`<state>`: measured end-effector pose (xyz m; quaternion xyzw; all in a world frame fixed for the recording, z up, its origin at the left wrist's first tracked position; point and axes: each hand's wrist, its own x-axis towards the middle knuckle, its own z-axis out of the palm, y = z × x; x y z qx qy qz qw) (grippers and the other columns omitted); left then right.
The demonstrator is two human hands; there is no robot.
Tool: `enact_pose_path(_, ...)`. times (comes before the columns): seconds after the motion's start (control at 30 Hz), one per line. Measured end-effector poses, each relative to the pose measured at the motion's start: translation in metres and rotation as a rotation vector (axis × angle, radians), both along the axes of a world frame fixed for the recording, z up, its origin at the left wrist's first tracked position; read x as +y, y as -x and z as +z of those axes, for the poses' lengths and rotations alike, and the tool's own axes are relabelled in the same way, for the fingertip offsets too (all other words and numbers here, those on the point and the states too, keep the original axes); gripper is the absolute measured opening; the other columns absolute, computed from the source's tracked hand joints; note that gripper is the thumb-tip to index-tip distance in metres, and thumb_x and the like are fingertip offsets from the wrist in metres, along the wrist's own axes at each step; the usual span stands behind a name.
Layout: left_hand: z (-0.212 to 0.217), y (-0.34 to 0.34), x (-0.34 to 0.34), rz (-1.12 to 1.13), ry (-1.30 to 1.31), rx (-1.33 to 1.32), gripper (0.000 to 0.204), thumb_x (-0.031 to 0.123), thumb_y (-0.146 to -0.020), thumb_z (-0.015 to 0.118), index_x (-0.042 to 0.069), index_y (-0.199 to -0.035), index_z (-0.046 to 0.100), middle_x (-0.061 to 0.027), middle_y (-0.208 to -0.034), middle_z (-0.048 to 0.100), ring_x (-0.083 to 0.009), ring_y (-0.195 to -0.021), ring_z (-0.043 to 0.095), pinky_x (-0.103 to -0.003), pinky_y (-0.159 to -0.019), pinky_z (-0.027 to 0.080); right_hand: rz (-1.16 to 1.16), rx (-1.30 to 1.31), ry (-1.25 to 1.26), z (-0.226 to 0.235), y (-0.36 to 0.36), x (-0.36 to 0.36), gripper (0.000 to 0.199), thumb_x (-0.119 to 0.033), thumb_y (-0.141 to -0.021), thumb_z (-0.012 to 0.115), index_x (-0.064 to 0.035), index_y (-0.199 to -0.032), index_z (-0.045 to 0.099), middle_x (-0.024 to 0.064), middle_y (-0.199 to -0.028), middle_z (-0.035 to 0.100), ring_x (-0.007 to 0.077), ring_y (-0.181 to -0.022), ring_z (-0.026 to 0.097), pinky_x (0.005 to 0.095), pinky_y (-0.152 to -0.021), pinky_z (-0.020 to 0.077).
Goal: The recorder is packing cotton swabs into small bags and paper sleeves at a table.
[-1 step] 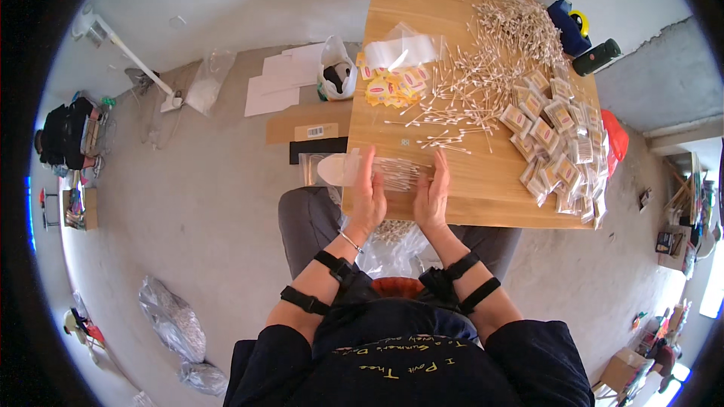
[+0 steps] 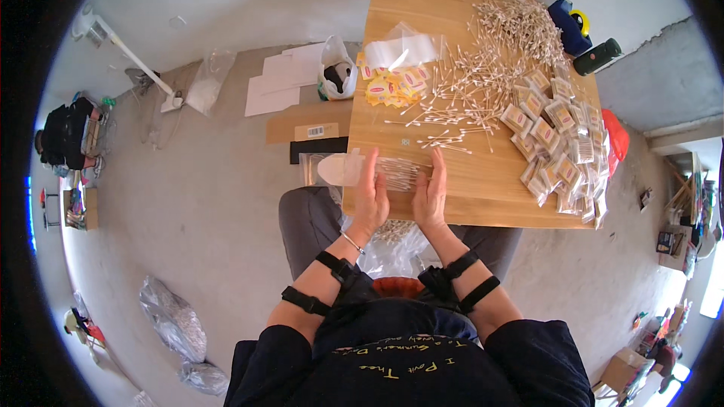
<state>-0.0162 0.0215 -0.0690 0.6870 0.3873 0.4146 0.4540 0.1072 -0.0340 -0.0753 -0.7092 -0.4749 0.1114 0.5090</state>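
Swabs (image 2: 401, 174) sat bunched between the left hand (image 2: 370, 200) and right hand (image 2: 431, 200), palms facing, fingers straight. Evening their ends seemed the step; the next move likely called for balanced inward pressure. Sleeve (image 2: 337, 170) sat at nine o'clock, packs (image 2: 544, 134) past two, heap (image 2: 520, 26) past one.

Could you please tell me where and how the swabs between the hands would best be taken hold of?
Probably at the ends, the left hand coming from the left and the right hand from the right, since the swabs lie side by side, sticks running roughly left to right. Their left part is partly hidden.
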Motion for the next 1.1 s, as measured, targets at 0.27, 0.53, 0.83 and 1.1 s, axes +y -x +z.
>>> enact_pose_path(0.27,0.002,0.001,0.010,0.080,-0.141,0.109,0.047,0.006,-0.099,0.041,-0.002,-0.144,0.034,-0.0223,-0.144,0.042,-0.0363,-0.134,0.041,-0.039,-0.109,0.032,0.025,0.287,-0.013,0.003,0.004,0.014,0.045,-0.003,-0.097,0.038,0.0040,-0.142,0.035,0.0203,-0.144,0.041,0.0309,-0.136,0.038,0.0371,-0.112,0.0280)
enact_pose_path(0.53,0.003,-0.001,0.006,0.000,0.028,0.022,0.051,0.029,-0.104,0.038,-0.002,-0.144,0.034,-0.0204,-0.144,0.044,-0.0315,-0.136,0.039,-0.038,-0.111,0.030,0.132,0.318,-0.046,0.000,0.017,0.018,0.044,0.000,-0.096,0.038,0.0044,-0.140,0.035,0.0207,-0.145,0.040,0.0324,-0.136,0.037,0.0384,-0.114,0.0264)
enact_pose_path(0.83,0.002,-0.001,0.005,0.025,0.158,-0.175,0.054,0.036,-0.105,0.034,-0.002,-0.143,0.037,-0.0157,-0.146,0.042,-0.0240,-0.136,0.037,-0.033,-0.112,0.027,0.106,0.410,-0.091,-0.004,0.017,0.018,0.042,-0.005,-0.099,0.037,0.0040,-0.141,0.036,0.0191,-0.146,0.040,0.0297,-0.137,0.036,0.0368,-0.114,0.0251)
enact_pose_path(1.1,-0.001,0.001,0.005,0.023,0.166,-0.287,0.057,0.038,-0.105,0.033,-0.004,-0.144,0.034,-0.0173,-0.146,0.041,-0.0252,-0.136,0.037,-0.035,-0.113,0.026,0.143,0.048,0.135,0.005,-0.004,0.028,0.041,0.003,-0.091,0.045,0.0005,-0.133,0.047,0.0186,-0.137,0.048,0.0325,-0.128,0.044,0.0383,-0.110,0.0331)
